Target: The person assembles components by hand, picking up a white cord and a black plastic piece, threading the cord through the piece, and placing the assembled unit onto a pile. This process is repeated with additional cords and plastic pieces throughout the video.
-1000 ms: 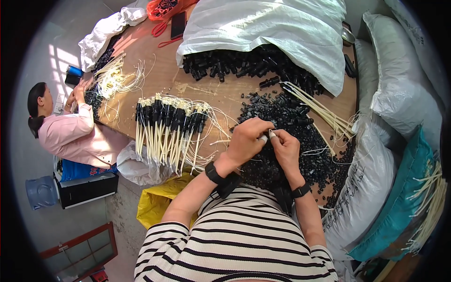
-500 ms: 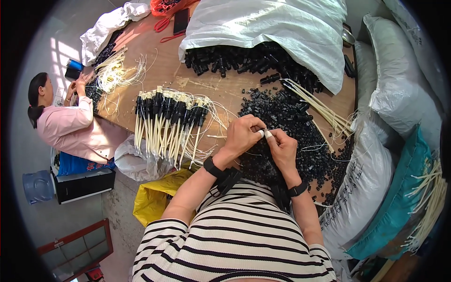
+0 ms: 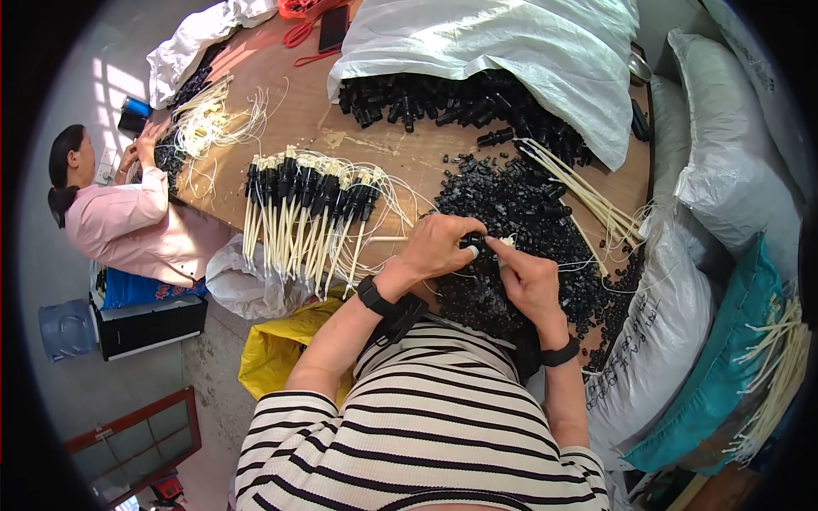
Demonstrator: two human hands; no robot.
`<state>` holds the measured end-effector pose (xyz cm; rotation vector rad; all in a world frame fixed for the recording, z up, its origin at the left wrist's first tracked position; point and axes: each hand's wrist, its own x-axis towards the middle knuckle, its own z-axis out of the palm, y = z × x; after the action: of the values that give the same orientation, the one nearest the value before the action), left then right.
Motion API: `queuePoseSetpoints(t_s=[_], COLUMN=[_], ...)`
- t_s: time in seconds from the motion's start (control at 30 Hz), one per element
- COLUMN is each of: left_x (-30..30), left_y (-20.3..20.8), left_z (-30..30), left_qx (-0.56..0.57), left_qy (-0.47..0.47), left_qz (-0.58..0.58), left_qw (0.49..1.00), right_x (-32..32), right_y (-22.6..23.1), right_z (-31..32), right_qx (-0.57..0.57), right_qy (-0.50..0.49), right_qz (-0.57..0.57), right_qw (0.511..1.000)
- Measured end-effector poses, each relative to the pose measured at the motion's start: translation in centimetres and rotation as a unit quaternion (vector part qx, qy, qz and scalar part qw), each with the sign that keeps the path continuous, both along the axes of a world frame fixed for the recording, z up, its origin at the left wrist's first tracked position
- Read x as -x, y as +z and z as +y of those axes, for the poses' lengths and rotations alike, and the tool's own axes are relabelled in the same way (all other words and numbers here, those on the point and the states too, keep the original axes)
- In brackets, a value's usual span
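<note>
My left hand (image 3: 434,247), a white wrap on its thumb tip, is closed around a short black plastic fitting (image 3: 475,241). A cream tube (image 3: 388,239) lies left of that hand; its link to the fitting is hidden. My right hand (image 3: 532,281) has its index fingertip against the fitting's right end, the thumb bent below. Beside that fingertip shows a small cream piece (image 3: 509,241), and a thin white cord (image 3: 584,266) runs off to the right. Under both hands spreads a heap of small black plastic parts (image 3: 486,200).
Left on the table (image 3: 358,140) lies a row of cream tubes with black fittings (image 3: 311,204). A white sack (image 3: 486,43) spills larger black fittings; loose cream tubes (image 3: 584,192) lie right. Full sacks (image 3: 733,145) stand alongside. A co-worker in pink (image 3: 123,209) sits at far left.
My right hand has shifted right and slightly toward me, its index finger straighter. The black fitting and cream piece now show between my hands, where fingertips met before. The view has shifted slightly.
</note>
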<state>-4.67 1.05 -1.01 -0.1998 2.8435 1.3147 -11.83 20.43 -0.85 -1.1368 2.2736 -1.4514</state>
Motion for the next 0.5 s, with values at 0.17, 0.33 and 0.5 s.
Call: queuePoseSetpoints(t_s=[0.17, 0.33, 0.5], left_x=[-0.7, -2.4, -4.8], left_y=[0.4, 1.6, 2.7], left_z=[1.8, 1.0, -4.6], left_qx=[0.123, 0.243, 0.249], left_qy=[-0.017, -0.017, 0.16], left_qz=[0.152, 0.144, 0.266], left_qw=[0.98, 0.959, 0.917], right_x=[0.1, 0.2, -0.9], right_y=[0.3, 0.2, 2.8], right_z=[-1.0, -2.5, -4.7], right_qx=[-0.05, -0.079, 0.078], right_qy=[-0.059, -0.009, -0.125], right_qz=[-0.131, -0.213, -0.008], right_qw=[0.988, 0.974, 0.989])
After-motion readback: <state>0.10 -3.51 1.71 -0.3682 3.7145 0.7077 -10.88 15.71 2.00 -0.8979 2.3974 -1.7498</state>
